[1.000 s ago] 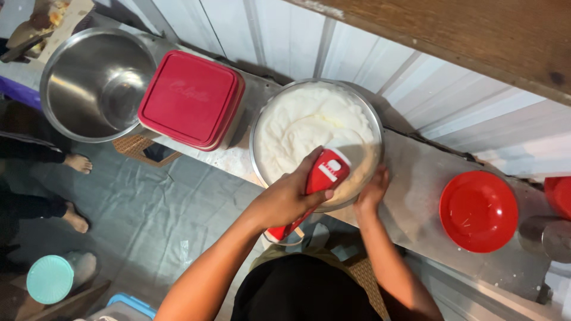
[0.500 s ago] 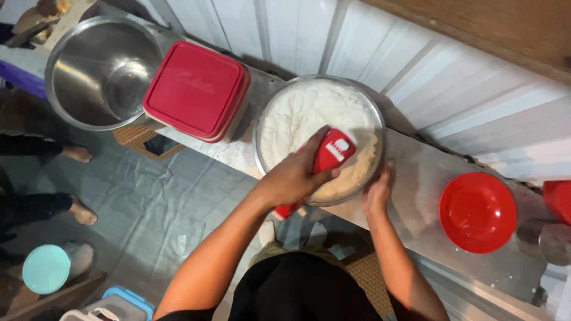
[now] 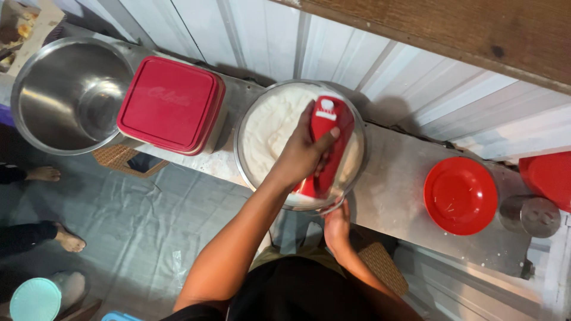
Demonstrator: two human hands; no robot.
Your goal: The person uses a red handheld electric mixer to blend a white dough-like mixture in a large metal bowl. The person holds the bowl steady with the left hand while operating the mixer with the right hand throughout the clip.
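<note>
A makeshift kitchen — steel bowls (image 3: 71,95), red plate (image 3: 460,195) on a narrow counter (image 3: 398,196) against corrugated wall (image 3: 380,65).

Shiny steel mixing bowl (image 3: 250,119), glossy red plastic mixer (image 3: 328,139), box lid (image 3: 169,104) and plate (image 3: 460,195); dull metal counter (image 3: 392,196).

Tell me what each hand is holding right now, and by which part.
The left hand grips a red electric hand mixer by its handle, over the white batter. The right hand holds the round metal mixing bowl at its near rim.
</note>
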